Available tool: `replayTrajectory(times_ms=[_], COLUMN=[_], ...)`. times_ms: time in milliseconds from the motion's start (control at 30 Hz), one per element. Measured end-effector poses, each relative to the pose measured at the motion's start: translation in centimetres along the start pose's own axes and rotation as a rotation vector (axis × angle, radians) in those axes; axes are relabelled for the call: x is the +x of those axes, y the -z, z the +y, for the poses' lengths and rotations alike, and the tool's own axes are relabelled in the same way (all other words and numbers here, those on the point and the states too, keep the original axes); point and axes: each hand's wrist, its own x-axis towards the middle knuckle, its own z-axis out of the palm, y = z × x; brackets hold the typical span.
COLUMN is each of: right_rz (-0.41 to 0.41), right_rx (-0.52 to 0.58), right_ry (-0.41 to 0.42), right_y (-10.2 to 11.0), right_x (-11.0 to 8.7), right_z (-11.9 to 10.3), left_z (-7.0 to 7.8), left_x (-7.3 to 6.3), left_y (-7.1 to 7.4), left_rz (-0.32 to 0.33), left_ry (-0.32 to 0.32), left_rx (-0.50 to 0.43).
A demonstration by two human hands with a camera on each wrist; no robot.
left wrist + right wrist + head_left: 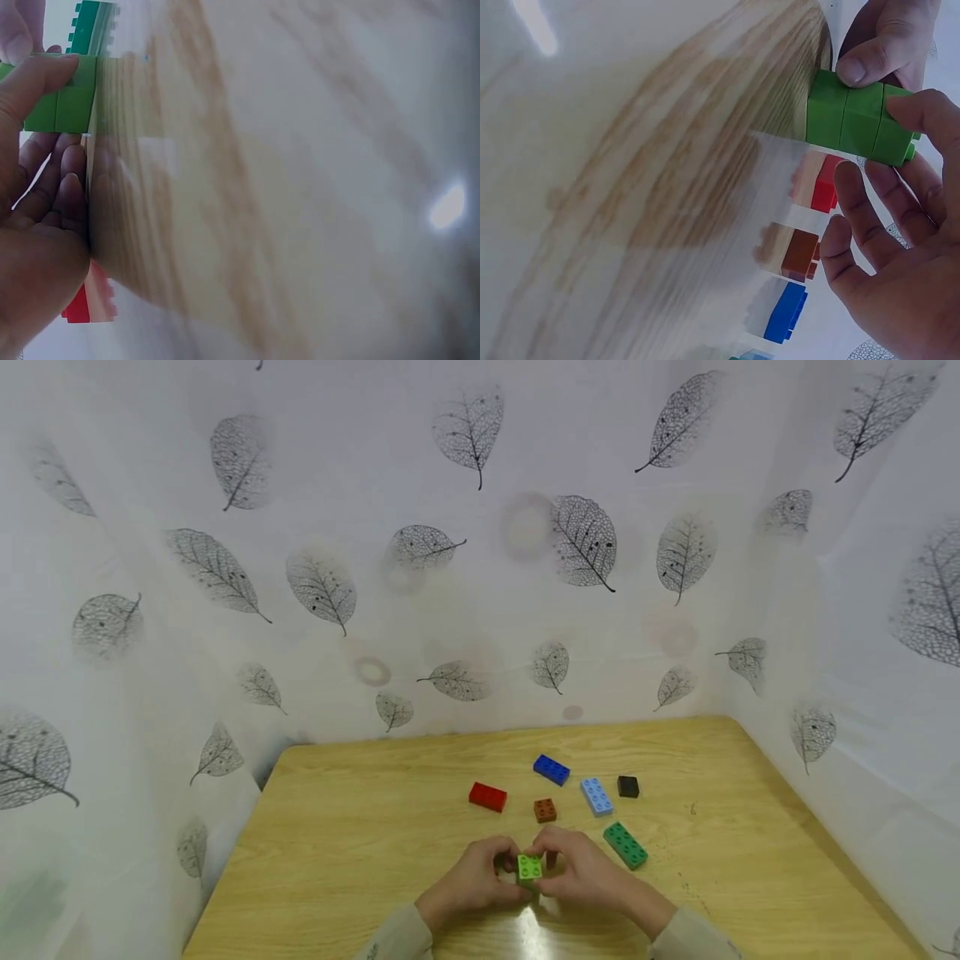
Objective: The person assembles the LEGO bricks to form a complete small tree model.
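A small stack of three light-green toy building bricks (529,866) stands upright on the table, its studded top facing up. My left hand (477,875) pinches it from the left; in the right wrist view the left thumb (864,69) lies against the lower bricks. From the other side, my right hand (579,870) pinches the top brick (894,135) between thumb and index finger. Its other fingers are spread loosely beside the stack. A darker green brick (626,846) lies just beyond the right hand, and a brown brick (545,810) sits behind the stack.
Farther back on the wooden table (360,827) lie a red brick (487,797), a dark blue brick (552,769), a light blue brick (597,797) and a black brick (628,787). A white leaf-patterned curtain (480,602) encloses the back and sides.
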Motion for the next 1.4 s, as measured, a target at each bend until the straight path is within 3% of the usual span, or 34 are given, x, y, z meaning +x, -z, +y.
replayTrajectory(times_ms=[600, 867, 1067, 1200, 1400], right_rz=[0.009, 0.018, 0.016, 0.014, 0.009], right_rx=[0.171, 0.18, 0.171, 0.156, 0.151], right_ry=[-0.163, -0.133, -0.114, -0.103, -0.1], right_y=[-0.7, -0.7, -0.7, -0.7, -0.5], right_x=[-0.4, -0.4, -0.3, -0.3, -0.3], right_z=[0.7, 0.7, 0.8, 0.8, 0.9], left_z=[0.3, 0.3, 0.0, -0.3, -0.3], left_x=[0.0, -0.1, -0.4, 0.0, 0.8], left_y=[0.0, 0.1, 1.6, 3.5, 6.6], left_rz=[-0.004, -0.008, -0.046, 0.04, 0.289], left_ry=[0.041, 0.034, 0.033, 0.032, -0.005], left_rx=[-0.019, -0.006, -0.041, -0.036, 0.042])
